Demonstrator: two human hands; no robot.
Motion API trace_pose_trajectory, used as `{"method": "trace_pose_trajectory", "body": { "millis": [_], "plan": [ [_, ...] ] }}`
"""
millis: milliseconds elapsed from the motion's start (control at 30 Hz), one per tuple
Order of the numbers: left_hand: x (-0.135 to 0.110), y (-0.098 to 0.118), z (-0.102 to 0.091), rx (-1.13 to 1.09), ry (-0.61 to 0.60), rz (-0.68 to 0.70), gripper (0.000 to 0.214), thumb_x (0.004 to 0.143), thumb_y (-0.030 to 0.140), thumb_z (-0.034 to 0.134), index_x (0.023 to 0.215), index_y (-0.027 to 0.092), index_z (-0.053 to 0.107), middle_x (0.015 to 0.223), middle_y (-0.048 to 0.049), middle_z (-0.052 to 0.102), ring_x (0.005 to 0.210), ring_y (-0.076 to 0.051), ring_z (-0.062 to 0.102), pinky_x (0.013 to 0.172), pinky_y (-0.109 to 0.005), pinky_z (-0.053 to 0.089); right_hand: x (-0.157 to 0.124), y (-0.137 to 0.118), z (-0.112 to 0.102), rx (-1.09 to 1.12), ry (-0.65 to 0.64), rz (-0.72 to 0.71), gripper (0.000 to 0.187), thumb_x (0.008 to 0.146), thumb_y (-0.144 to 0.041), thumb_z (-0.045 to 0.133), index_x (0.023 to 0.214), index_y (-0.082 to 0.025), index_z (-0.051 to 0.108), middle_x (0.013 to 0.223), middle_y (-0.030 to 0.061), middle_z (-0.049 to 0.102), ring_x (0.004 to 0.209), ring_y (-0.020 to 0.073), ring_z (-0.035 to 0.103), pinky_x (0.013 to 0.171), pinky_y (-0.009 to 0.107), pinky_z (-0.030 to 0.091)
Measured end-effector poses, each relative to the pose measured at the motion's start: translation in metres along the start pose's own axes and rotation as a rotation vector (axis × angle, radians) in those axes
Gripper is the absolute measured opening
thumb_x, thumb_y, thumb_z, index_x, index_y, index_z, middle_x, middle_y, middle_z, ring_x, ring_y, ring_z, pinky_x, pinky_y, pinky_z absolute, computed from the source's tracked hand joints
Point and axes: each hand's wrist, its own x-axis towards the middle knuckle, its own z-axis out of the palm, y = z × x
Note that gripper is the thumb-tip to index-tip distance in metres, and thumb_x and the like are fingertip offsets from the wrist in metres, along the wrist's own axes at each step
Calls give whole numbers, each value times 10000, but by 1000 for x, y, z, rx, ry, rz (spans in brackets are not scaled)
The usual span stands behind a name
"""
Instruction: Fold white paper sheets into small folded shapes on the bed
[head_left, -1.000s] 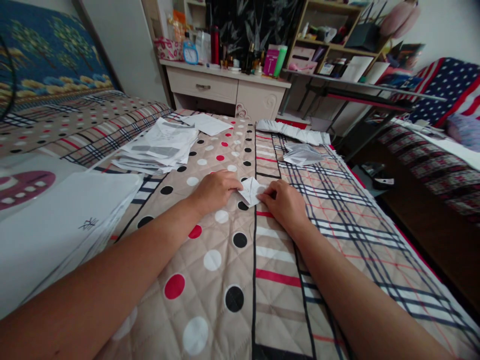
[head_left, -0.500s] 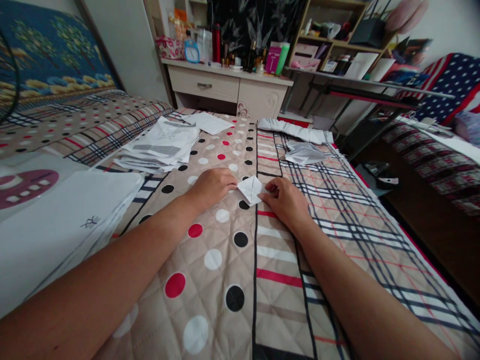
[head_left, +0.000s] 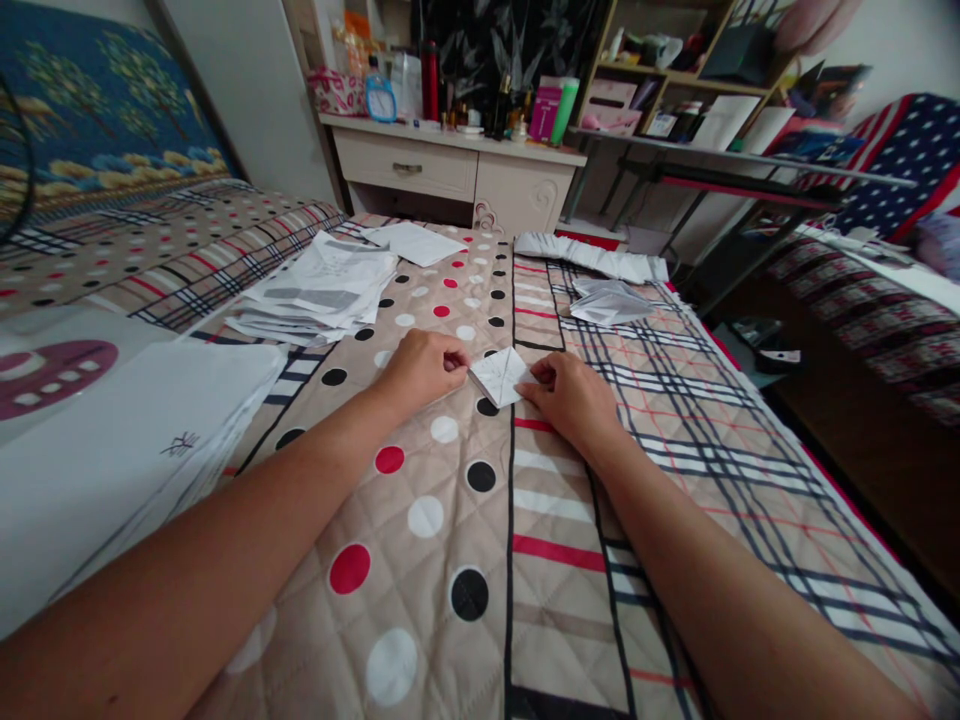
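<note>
A quilted bedspread (head_left: 442, 560) lies beneath. The right hand (head_left: 576, 402) pinches the right corner of a folded paper (head_left: 501, 376); whether the left hand (head_left: 421, 374), at its left corner, grips, I cannot tell. The paper lies between them, corners pointing near and far, long axis unclear

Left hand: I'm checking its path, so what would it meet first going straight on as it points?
The folded white paper, most likely: the left hand's fingertips are right at its left corner, though whether they already touch is hard to tell.
</note>
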Motion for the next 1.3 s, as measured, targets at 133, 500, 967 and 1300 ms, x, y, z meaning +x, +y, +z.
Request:
{"method": "trace_pose_trajectory", "body": {
  "millis": [133, 500, 967, 1300],
  "plan": [
    [1, -1, 2, -47, 12, -106, 130, 647, 139, 615, 730, 161, 712, 642, -9, 692, 576, -118, 609, 554, -223, 455, 1, -2, -3, 6, -31, 38, 207, 757, -412, 709, 812, -218, 662, 818, 33, 679, 696, 182, 591, 553, 274, 321],
    [3, -14, 4, -119, -55, -103, 238, 713, 141, 578, 874, 181, 747, 799, -17, 719, 604, -107, 570, 562, -218, 435, -3, 4, 5, 53, 56, -67, 125, 795, -339, 646, 777, -219, 615, 687, 1, 638, 622, 160, 538, 560, 272, 277],
    [0, 7, -3, -569, -181, -249, 299, 699, 410, 743, 741, 114, 717, 664, -27, 680, 574, -120, 579, 504, -207, 408, -2, 7, 12, 520, 129, -169, 166, 742, -276, 677, 742, -203, 528, 638, -38, 548, 587, 127, 484, 570, 254, 330],
    [-2, 13, -2, -716, -174, -285, 236, 687, 343, 740, 701, 114, 685, 586, -4, 628, 503, -91, 529, 446, -183, 382, 0, 6, 15, 657, -49, -271, 172, 824, -329, 629, 847, -163, 666, 772, 24, 656, 693, 156, 552, 637, 264, 411]
  ]
}}
